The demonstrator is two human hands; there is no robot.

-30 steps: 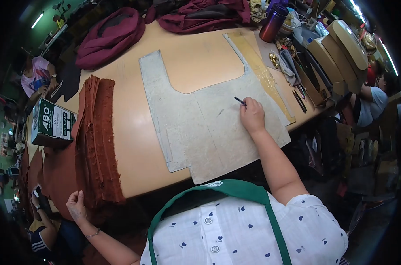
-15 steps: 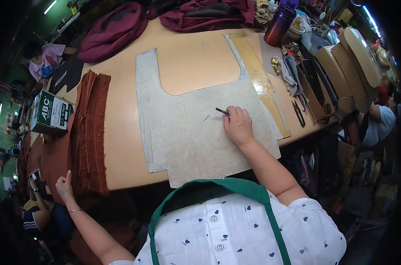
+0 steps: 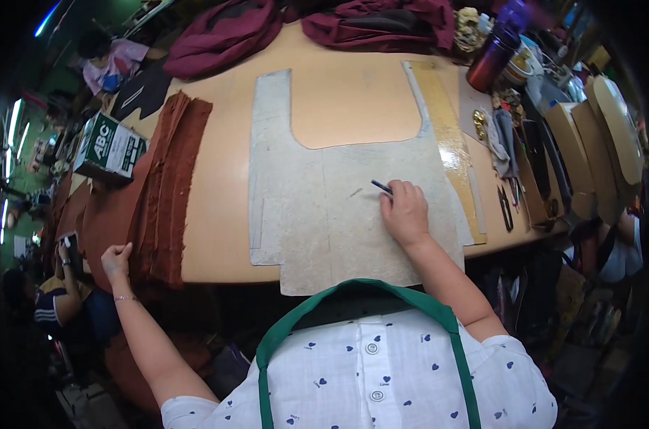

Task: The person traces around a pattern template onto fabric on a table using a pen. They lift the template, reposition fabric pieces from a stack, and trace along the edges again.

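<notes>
My right hand [image 3: 408, 211] rests on a large pale pattern sheet [image 3: 353, 236] with a deep U-shaped cutout at its far side. A dark pen [image 3: 382, 187] is held between its fingers, its end pointing left. A short dark mark lies on the sheet left of the pen. To the left, at the table's near edge, my left hand [image 3: 116, 263] is closed on the edge of the reddish-brown fabric [image 3: 114, 218]. Its fingertips are partly hidden. Beside that hand lies a folded stack of frayed brown fabric strips [image 3: 178, 193].
A green ABC tin [image 3: 110, 146] stands on the brown cloth. Maroon fabric bundles [image 3: 224, 36] lie at the back. On the right are a yellow strip [image 3: 449, 154], scissors [image 3: 505, 209], a red-purple bottle [image 3: 494, 57] and cardboard pieces [image 3: 578, 157]. Other people sit at left and right.
The view has shifted, so the table's things appear farther right. My left hand has moved up a little along the brown fabric, its thumb now folded in. The right hand still holds the pen.
</notes>
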